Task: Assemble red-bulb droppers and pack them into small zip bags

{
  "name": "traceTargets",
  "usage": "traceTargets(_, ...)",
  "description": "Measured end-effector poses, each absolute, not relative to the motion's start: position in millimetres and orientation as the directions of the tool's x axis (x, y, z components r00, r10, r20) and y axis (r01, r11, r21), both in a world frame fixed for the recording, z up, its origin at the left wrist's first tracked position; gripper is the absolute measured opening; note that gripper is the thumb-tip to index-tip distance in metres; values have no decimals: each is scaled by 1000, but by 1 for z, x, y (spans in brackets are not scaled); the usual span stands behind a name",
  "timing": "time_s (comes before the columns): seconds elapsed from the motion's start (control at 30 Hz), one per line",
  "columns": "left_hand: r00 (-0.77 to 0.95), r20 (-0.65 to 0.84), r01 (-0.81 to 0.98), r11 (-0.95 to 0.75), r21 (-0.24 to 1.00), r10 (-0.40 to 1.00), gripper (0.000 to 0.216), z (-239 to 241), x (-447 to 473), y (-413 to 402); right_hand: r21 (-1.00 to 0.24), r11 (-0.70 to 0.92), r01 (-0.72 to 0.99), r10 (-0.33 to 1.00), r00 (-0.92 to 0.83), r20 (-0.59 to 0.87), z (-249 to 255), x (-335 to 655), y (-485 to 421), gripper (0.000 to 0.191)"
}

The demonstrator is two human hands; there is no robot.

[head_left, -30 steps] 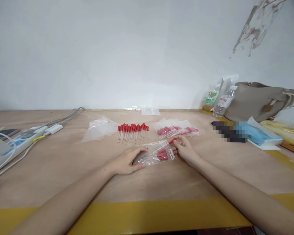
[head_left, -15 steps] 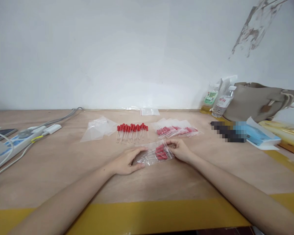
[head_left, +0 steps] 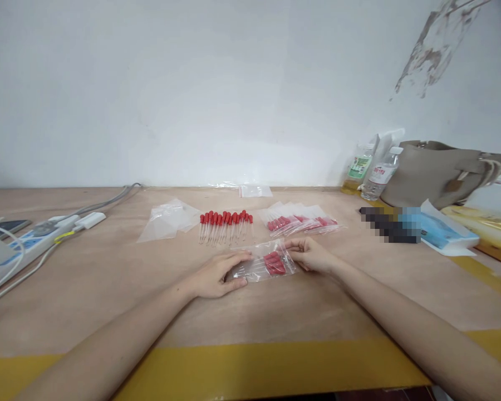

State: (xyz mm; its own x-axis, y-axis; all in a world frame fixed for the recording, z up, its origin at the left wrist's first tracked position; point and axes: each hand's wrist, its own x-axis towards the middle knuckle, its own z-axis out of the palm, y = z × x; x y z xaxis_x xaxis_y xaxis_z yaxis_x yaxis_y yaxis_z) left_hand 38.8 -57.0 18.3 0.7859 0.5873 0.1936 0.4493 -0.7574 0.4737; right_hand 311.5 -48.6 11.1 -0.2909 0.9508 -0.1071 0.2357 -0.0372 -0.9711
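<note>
A clear plastic bag [head_left: 262,265] with red-capped droppers inside lies on the wooden table [head_left: 108,278] in front of me. My left hand [head_left: 217,274] rests on the bag's left end, fingers curled over it and holding it down. My right hand [head_left: 311,254] pinches the bag's right, open edge with its fingers together. Behind the bag, a row of loose red-capped droppers [head_left: 225,225] lies on the table. To the right of that row are filled bags of droppers [head_left: 300,221], and to its left a heap of empty clear bags [head_left: 169,218].
A power strip with cables [head_left: 42,236] and a phone [head_left: 6,226] lie at the left. Two bottles [head_left: 373,172], a beige handbag [head_left: 438,170] and a blue-white packet [head_left: 442,231] stand at the right. Another small bag [head_left: 255,191] lies by the wall. Yellow tape [head_left: 250,367] marks the near edge.
My right hand has pushed a red dropper fully into the bag and moved to pinch the bag's right edge. The left hand has stayed on the bag.
</note>
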Motion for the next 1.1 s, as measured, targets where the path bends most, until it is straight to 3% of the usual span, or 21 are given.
traceTargets(0.17,802,177,450,-771,450,571,45,16,38,-55,-912,105,396,994,-50,92,24,319,-25,17)
traceTargets(0.27,800,173,456,-770,446,574,43,16,38,-55,-793,188,579,979,-41,202,33,302,-2,10)
traceTargets(0.37,796,180,451,-764,461,578,42,18,38,-57,-635,133,761,986,-34,166,36,270,20,10)
traceTargets(0.5,788,200,438,-759,482,582,38,19,38,-59,-581,70,811,990,13,137,30,228,39,38)
traceTargets(0.63,786,207,430,-755,495,583,36,19,37,-60,-559,-16,829,998,44,36,27,205,48,45)
traceTargets(0.77,788,212,422,-758,498,578,36,19,37,-61,-581,-44,813,998,63,12,36,206,49,48)
traceTargets(0.93,788,200,441,-761,476,582,37,21,37,-62,-690,67,721,976,97,196,44,258,29,55)
traceTargets(1.03,790,197,443,-764,469,580,38,20,37,-62,-918,134,374,948,222,229,31,298,8,64)
traceTargets(1.1,788,200,446,-764,467,582,41,18,37,-61,-963,102,248,938,298,176,18,315,-6,61)
